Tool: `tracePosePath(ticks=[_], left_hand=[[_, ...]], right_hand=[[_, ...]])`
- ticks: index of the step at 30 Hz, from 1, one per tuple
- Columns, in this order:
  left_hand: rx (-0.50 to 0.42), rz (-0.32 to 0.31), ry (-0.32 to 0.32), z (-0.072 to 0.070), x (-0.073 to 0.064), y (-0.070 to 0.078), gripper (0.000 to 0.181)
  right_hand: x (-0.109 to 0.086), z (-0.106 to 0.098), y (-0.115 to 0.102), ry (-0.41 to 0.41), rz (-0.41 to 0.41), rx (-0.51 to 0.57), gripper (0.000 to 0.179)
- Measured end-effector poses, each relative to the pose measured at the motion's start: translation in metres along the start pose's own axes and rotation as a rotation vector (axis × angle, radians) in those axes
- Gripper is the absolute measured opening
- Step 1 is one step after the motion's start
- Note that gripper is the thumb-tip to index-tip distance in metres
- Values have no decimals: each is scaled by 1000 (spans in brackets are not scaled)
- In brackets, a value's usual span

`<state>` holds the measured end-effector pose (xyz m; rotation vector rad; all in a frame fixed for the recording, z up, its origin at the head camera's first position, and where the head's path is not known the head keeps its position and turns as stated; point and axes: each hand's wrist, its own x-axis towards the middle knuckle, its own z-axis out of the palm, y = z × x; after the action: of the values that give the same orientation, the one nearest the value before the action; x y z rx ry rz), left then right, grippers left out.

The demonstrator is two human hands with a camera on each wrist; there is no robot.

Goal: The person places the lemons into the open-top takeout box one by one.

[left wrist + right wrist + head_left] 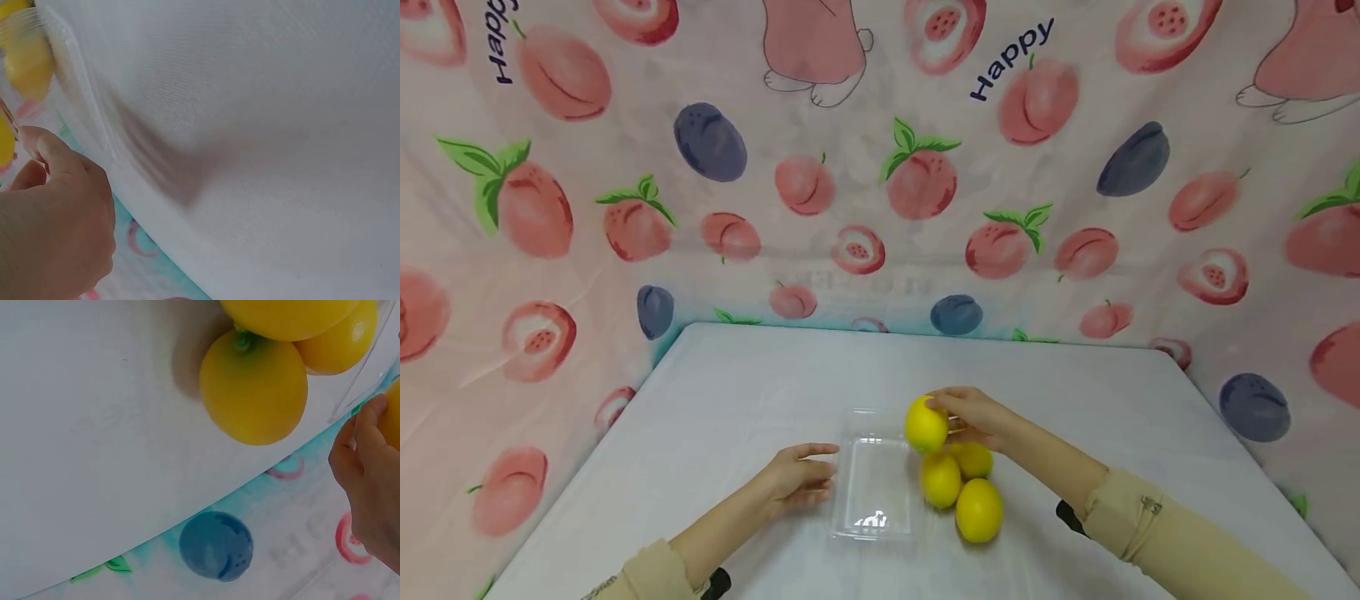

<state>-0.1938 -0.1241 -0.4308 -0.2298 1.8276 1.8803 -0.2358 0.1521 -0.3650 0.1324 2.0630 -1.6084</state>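
My right hand (973, 417) holds a yellow lemon (927, 425) by its upper right side, raised beside the right edge of a clear plastic box (880, 533). In the right wrist view, part of this lemon (392, 422) shows at the fingertips. Below that hand, a lemon (941, 481), another lemon (972, 460) and a nearer lemon (979, 510) sit clustered on the table, right of the box. One of them shows a green stem end (242, 341). My left hand (797, 479) has its fingers extended to the box's left side, fingertips right at its edge.
A white-covered table (760, 367) carries the box and lemons. Behind and beside it hangs a pink cloth (850, 142) printed with peaches, dark blue fruit and the word Happy. Dark straps (1070, 517) show at both wrists, by the beige sleeves (1157, 525).
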Motion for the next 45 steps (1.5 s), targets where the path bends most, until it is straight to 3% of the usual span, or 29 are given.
tracePosePath(ticks=[7, 13, 20, 28, 38, 45], left_hand=[[41, 19, 10, 3, -1, 8, 49], [43, 11, 44, 5, -1, 5, 47], [41, -2, 55, 11, 1, 4, 47], [59, -4, 97, 8, 1, 4, 45], [69, -5, 124, 9, 2, 1, 43], [74, -10, 92, 8, 2, 2, 42]], right_hand=[[7, 13, -6, 12, -23, -90, 44], [13, 28, -5, -2, -39, -150, 44], [23, 37, -2, 56, -64, -221, 42], [39, 52, 0, 29, -63, -288, 41], [44, 65, 7, 33, -78, -356, 40], [43, 77, 5, 84, -103, -414, 39]])
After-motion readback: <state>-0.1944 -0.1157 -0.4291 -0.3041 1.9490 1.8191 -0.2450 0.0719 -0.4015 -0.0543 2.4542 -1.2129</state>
